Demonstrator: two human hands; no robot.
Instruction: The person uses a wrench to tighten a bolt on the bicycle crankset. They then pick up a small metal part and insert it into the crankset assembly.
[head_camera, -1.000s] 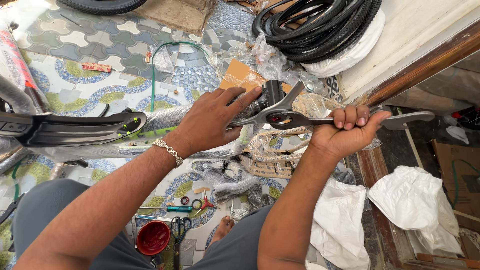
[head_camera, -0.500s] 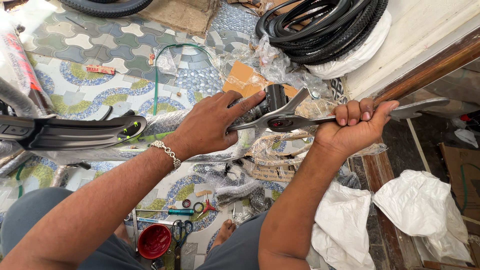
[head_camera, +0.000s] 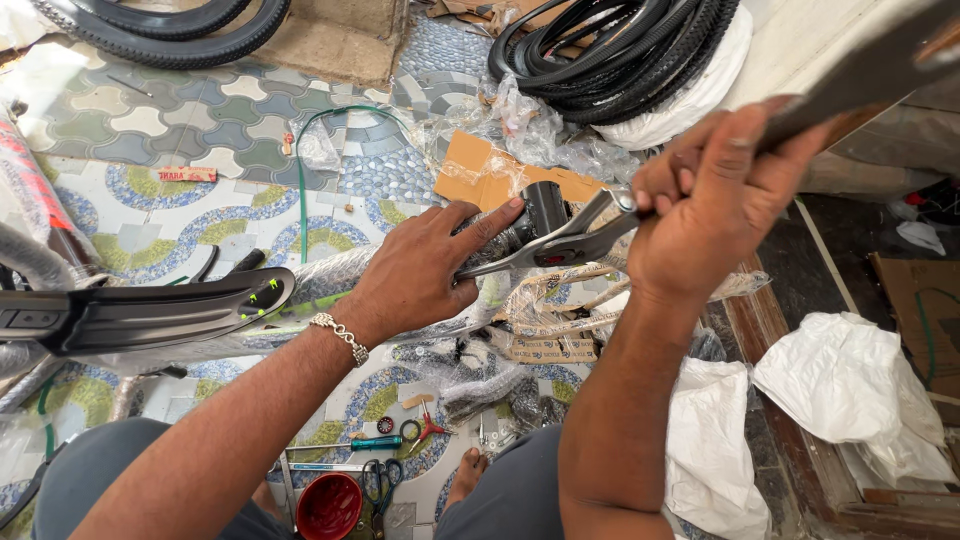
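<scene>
1. Lying at far left, a black mudguard (head_camera: 150, 312) rests over the plastic-wrapped bicycle frame (head_camera: 330, 275) above a patterned tile floor (head_camera: 150, 190).
2. Pressed flat, the left hand (head_camera: 420, 275) steadies the black head tube (head_camera: 545, 210), fingers spread.
3. Clenched on a steel spanner (head_camera: 560, 240), the right hand (head_camera: 715, 205) works the fitting; wrapping remains, so assembly looks early.
</scene>
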